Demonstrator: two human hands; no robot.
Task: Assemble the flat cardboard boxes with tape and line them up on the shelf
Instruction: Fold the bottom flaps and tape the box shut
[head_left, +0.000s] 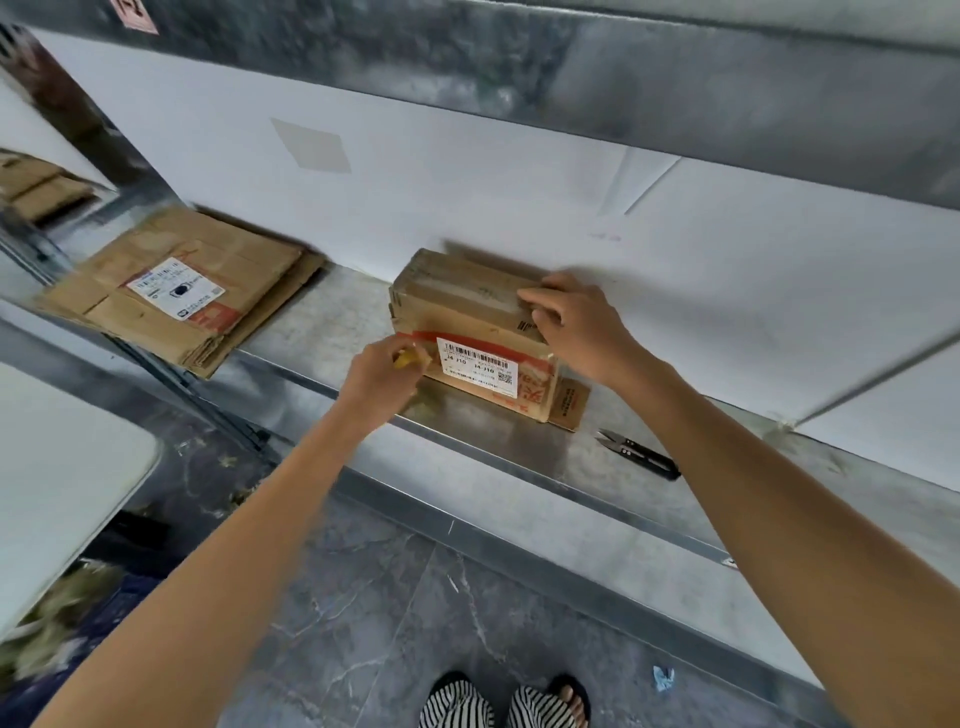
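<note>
Where the metal shelf runs along the white wall, one made-up cardboard box stands near the middle, long side forward, with a white barcode label on its front face.

- Right hand: on the top right end of the box, fingers bent over the edge and holding it.
- Left hand: at the lower left front corner of the box, fingers curled round a small yellow object, too blurred to name.
- Stack of flat boxes: on the same shelf, well to the left, with a label on the top sheet.
- Black snips: lying on the shelf near its front edge, right of the box.
- White tabletop: at the left edge.
- Dark tiled floor: below, with a blue scrap on it.
</note>
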